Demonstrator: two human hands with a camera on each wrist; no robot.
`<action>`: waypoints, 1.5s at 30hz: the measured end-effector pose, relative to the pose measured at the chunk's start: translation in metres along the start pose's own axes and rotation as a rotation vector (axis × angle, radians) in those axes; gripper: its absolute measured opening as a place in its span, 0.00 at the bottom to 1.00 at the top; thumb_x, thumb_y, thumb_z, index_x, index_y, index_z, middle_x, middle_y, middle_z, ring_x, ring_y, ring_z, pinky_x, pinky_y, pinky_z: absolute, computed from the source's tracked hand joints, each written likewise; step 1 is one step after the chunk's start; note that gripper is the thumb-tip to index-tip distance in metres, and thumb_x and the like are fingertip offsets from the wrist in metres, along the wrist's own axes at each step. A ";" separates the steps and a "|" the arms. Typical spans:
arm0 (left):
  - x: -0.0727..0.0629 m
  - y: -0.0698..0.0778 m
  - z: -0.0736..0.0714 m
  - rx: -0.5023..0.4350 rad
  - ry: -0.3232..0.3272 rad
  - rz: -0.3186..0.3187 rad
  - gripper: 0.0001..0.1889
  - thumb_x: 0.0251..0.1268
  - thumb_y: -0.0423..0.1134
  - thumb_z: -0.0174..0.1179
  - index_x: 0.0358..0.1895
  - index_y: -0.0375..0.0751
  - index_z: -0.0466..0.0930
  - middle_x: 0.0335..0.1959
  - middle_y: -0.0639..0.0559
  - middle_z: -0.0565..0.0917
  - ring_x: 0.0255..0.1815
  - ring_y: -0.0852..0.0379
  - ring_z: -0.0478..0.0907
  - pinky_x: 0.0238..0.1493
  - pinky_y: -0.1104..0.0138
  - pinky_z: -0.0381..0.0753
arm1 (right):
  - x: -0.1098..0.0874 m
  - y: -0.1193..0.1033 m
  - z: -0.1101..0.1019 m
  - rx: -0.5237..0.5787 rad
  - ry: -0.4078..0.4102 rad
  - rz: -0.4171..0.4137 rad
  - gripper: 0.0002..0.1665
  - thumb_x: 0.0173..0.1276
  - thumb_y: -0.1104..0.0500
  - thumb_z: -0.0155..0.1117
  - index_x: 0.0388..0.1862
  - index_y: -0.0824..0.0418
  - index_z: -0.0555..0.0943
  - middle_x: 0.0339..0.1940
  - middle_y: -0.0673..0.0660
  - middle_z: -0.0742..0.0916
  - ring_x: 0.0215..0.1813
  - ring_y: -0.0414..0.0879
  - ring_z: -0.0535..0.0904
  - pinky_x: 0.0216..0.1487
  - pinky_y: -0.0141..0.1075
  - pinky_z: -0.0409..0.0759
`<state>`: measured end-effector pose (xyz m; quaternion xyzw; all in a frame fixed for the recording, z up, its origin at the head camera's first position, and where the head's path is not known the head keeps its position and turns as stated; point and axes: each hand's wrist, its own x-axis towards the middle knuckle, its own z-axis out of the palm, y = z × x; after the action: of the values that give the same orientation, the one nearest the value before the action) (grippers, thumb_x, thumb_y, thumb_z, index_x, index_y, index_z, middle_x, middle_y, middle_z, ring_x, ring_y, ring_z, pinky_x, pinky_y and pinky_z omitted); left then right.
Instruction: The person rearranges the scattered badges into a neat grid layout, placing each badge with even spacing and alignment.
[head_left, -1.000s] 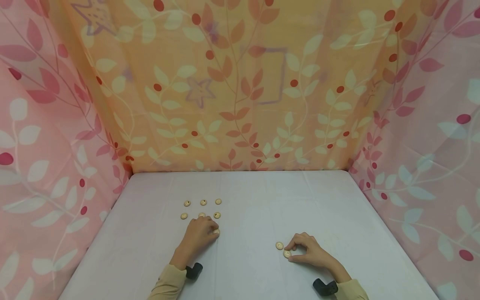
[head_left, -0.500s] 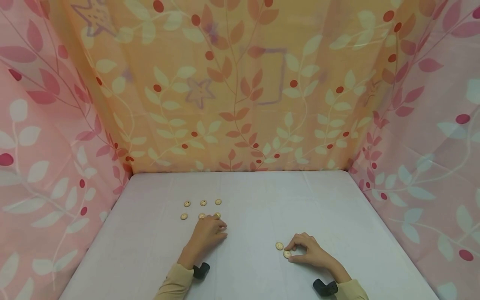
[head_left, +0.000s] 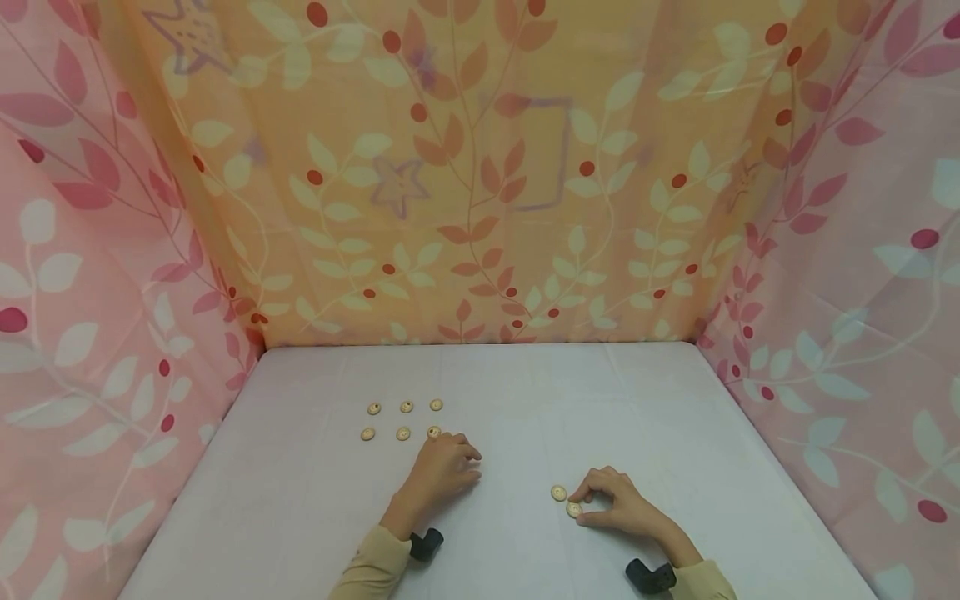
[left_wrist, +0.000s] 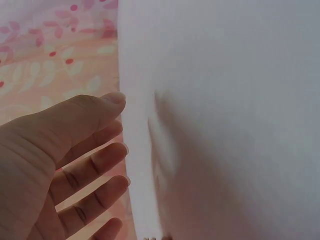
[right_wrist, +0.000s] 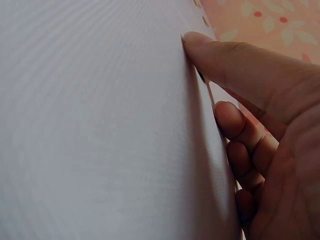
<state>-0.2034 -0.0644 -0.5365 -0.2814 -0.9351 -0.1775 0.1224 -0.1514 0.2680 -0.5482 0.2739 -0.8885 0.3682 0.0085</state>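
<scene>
In the head view my left hand (head_left: 444, 467) is over the table beside the discs, its fingers loosely bent. The left wrist view shows nothing between its thumb and fingers (left_wrist: 111, 150). Just behind it, a round cream disc with a dark mark (head_left: 434, 432) is partly covered. My right hand (head_left: 618, 502) pinches another cream disc (head_left: 573, 509) by its edge on the table, between thumb and fingertip. A second disc (head_left: 558, 493) lies close to its left. In the right wrist view the thumb (right_wrist: 235, 60) is at the table surface and the held disc is mostly hidden.
Several discs stand in two rows at the left, including a far one (head_left: 374, 408) and a nearer one (head_left: 367, 434). A white cloth covers the table (head_left: 570, 400). Patterned curtains (head_left: 480, 250) enclose the back and both sides.
My left hand has left the disc by its fingertips and moved right; that disc is now out of sight beneath or behind the hand. The right hand has stayed put.
</scene>
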 end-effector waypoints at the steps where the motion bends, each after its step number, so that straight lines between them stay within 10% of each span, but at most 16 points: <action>1: 0.001 0.002 0.001 -0.001 -0.006 0.002 0.11 0.46 0.49 0.69 0.34 0.52 0.86 0.32 0.60 0.82 0.31 0.62 0.73 0.33 0.67 0.69 | 0.000 -0.005 -0.002 0.006 -0.004 -0.002 0.15 0.47 0.56 0.75 0.35 0.51 0.81 0.31 0.48 0.82 0.38 0.45 0.70 0.40 0.32 0.53; 45: 0.029 0.086 0.038 -0.019 -0.181 0.171 0.15 0.48 0.55 0.67 0.40 0.59 0.84 0.36 0.65 0.79 0.33 0.67 0.70 0.35 0.71 0.66 | -0.001 0.018 0.005 -0.030 -0.007 0.008 0.15 0.48 0.50 0.74 0.35 0.45 0.81 0.32 0.42 0.81 0.38 0.40 0.69 0.41 0.35 0.55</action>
<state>-0.1834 0.0318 -0.5389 -0.3759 -0.9133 -0.1490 0.0495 -0.1585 0.2758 -0.5637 0.2713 -0.8951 0.3537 0.0081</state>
